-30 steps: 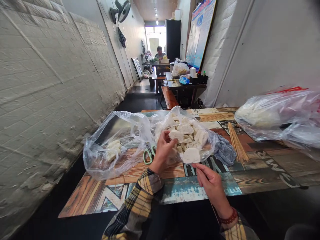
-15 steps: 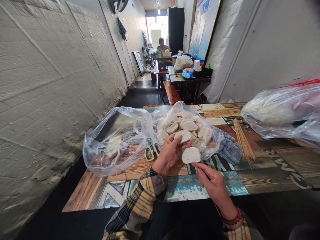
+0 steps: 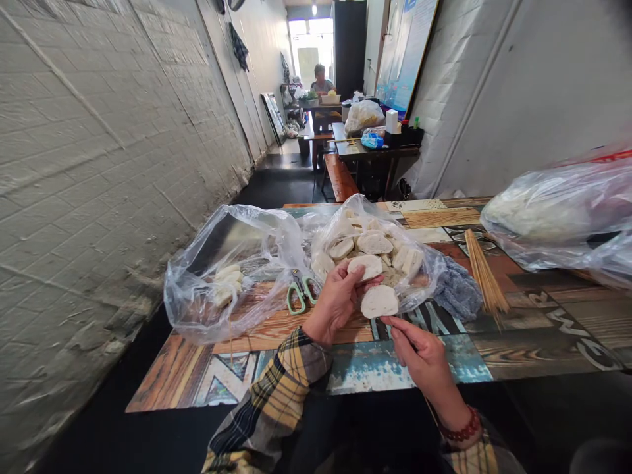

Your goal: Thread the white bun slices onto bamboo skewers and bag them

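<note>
Between the thumb and fingers of my left hand (image 3: 336, 296) is a pale, oval slice of food (image 3: 366, 266). My right hand (image 3: 421, 350) pinches a thin bamboo skewer (image 3: 431, 409), whose lower end shows beneath the wrist. A second pale slice (image 3: 379, 302) sits at the skewer's upper end, just below the first one. Behind both hands, an open clear plastic bag (image 3: 359, 205) holds many similar slices (image 3: 374, 242). At the left, another clear bag (image 3: 184, 283) has several pale pieces (image 3: 228, 284) inside, and a stick pokes out toward me.
Green-handled scissors (image 3: 296, 301) lie between the bags. Right of the slices are a grey cloth (image 3: 457, 288), a bundle of skewers (image 3: 484, 276) and a large filled plastic bag (image 3: 553, 210). A person (image 3: 322, 82) sits at a far table, beyond a bench (image 3: 340, 178).
The view has tilted slightly downward. Both hands keep their grips, and the slice on the skewer stays just below the one in my left hand.
</note>
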`<state>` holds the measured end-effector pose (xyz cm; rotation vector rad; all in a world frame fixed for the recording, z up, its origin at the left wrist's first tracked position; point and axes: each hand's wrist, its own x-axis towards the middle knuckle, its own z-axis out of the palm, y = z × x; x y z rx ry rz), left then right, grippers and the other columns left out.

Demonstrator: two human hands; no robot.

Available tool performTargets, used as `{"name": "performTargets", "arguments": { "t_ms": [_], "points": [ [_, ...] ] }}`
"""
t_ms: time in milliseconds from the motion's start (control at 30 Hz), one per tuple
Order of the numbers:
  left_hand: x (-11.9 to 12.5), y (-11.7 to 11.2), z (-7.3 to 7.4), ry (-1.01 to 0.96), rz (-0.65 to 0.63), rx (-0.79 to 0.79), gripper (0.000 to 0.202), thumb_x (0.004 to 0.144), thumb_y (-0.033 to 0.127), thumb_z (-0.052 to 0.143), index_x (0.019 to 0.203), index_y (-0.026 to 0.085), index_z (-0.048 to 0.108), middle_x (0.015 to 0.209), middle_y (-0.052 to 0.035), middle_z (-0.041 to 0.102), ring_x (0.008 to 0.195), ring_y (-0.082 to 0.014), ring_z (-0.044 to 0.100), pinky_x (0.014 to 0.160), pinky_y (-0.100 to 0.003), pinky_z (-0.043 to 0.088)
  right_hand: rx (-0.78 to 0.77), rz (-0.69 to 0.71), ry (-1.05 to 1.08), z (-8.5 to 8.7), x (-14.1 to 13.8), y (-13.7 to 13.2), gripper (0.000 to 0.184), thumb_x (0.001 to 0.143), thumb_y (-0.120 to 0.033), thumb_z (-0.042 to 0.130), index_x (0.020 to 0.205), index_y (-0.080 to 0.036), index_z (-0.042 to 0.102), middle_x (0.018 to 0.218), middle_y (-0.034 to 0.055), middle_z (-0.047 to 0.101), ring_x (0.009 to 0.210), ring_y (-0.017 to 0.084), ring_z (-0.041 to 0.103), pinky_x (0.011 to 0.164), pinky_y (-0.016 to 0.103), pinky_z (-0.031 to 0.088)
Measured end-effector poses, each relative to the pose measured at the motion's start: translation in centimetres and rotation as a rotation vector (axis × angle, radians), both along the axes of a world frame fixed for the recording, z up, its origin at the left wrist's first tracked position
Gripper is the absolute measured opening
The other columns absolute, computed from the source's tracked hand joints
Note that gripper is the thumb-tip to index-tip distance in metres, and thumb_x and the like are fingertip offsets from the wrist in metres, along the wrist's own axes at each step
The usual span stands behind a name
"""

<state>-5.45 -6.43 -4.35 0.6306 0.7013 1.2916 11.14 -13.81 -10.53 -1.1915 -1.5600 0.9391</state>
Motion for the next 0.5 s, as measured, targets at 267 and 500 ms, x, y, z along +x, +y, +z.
{"name": "performTargets", "arguments": {
  "t_ms": [267, 500],
  "points": [
    [0.07, -0.07, 0.12, -0.008, -0.003, -0.010, 0.040, 0.063, 0.031, 0.085, 0.094, 0.014, 0.066, 0.091, -0.0056, 0.072, 0.075, -0.0170, 0.069, 0.073, -0.029, 0.056, -0.003, -0.004, 0.014, -0.06, -0.01, 0.06, 0.035, 0.091, -0.038, 0.055, 0.108, -0.015, 0.075, 0.050, -0.0030, 0.058, 0.041, 0.010, 0.047, 0.044, 0.022, 0.043],
    [0.16, -0.20, 0.18, -0.002, -0.001, -0.001, 0.042, 0.064, 0.031, 0.085, 0.096, 0.014, 0.066, 0.095, -0.0059, 0.072, 0.077, -0.0166, 0.069, 0.078, -0.030, 0.055, 0.010, -0.010, -0.001, -0.04, 0.02, 0.06, 0.035, 0.091, -0.038, 0.054, 0.109, -0.016, 0.075, 0.051, -0.0017, 0.061, 0.041, 0.011, 0.051, 0.045, 0.023, 0.046]
  ]
}}
